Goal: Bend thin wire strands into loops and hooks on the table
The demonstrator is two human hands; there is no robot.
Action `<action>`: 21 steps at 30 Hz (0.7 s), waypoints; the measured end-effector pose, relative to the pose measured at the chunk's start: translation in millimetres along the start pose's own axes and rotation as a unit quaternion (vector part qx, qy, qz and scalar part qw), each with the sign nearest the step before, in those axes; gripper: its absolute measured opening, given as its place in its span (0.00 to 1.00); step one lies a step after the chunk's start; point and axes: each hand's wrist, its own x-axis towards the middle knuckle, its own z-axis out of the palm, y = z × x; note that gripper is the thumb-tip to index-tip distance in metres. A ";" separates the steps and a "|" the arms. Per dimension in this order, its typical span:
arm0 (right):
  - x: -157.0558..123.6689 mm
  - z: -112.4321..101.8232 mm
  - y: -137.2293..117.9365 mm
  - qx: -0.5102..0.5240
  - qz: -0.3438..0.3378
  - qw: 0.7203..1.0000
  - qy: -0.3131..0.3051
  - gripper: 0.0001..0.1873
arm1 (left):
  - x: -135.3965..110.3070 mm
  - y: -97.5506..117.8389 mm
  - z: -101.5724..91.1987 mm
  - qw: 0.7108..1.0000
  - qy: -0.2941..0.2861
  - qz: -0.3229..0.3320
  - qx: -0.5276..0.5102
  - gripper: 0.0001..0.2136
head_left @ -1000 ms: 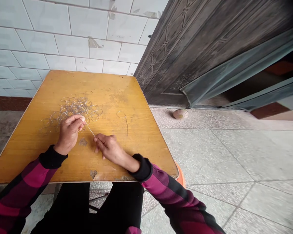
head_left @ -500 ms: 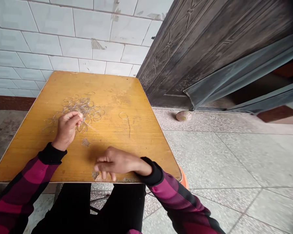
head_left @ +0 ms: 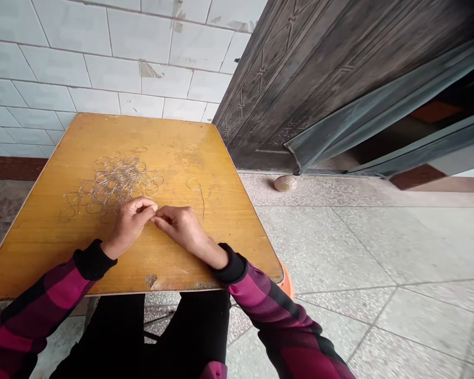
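Sleeves (head_left: 268, 305) in pink and black check come in from the near edge, and both hands rest on the yellow wooden surface (head_left: 174, 152), close to its middle. The left hand (head_left: 130, 223) and the right hand (head_left: 181, 226) meet at their fingertips. Each one is closed in a fine pinch, thumb against forefinger, and the two pinches touch each other. What is between the fingers is too thin to see, so I cannot tell if they grip a piece of wire or nothing. I judge that the step in hand is fine finger work on one small piece of the same wire. Any further handling of such a thin thing calls for a light, exact pinch and wrists steady on the surface. Just beyond the left hand lies the heap of wire rings (head_left: 114, 181), flat and loosely tangled; its long axis runs from near left to far right. To the right of the heap, apart from it, lies a single ring (head_left: 193, 183). Just beside this is a straight piece of wire (head_left: 203, 202), whose long axis points away from the person, almost straight from near to far. Farther off are the tiled wall (head_left: 102, 52), a dark door (head_left: 339, 79) and a small ball (head_left: 285, 183) on the floor.
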 end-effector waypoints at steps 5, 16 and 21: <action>2.0 -1.1 0.0 0.040 0.023 0.999 -0.021 0.09 | -0.5 0.6 1.3 0.998 0.017 0.037 0.044 0.07; 4.7 11.8 3.7 0.282 0.189 0.938 -0.073 0.09 | 0.6 -3.0 4.0 0.999 0.038 -0.005 0.000 0.08; 4.9 13.9 4.8 0.364 0.234 0.897 -0.090 0.12 | 2.9 2.5 2.5 0.998 0.062 -0.029 -0.017 0.07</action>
